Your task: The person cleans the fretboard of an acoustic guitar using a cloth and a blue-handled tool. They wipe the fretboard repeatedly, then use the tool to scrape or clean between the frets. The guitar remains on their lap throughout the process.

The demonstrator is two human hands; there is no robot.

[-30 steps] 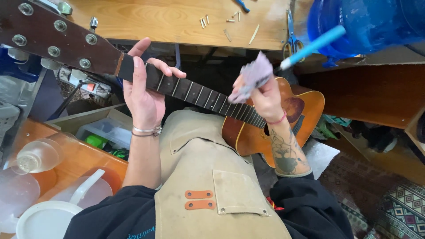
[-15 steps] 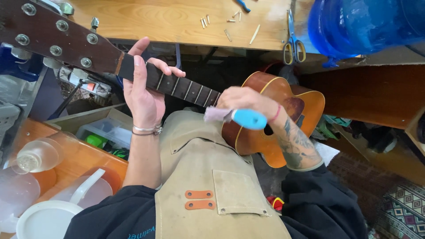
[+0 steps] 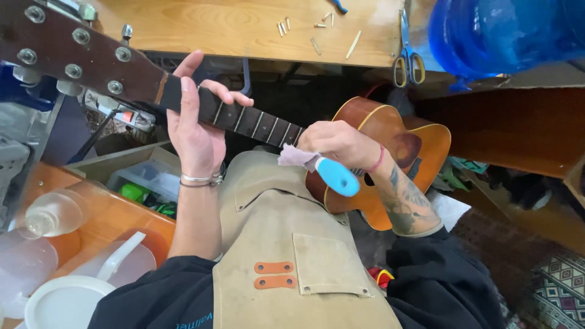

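Across the lap, guitar (image 3: 390, 146) lying neck-left, left hand (image 3: 195, 131) wrapped around its neck, right hand (image 3: 338, 143) clamped on blue-handled tool (image 3: 337, 176) and cloth (image 3: 297, 156) at the fretboard, scissors (image 3: 407, 55) on the table (image 3: 244, 30) beyond.

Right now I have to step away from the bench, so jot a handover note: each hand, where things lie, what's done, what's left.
Left hand grips the guitar neck near the headstock. Right hand holds a blue-handled tool and a small cloth against the fretboard's lower frets. The guitar body rests across the apron. No strings are visible. Scissors and small wooden pegs lie on the workbench. How much of the fretboard is done, I cannot tell.
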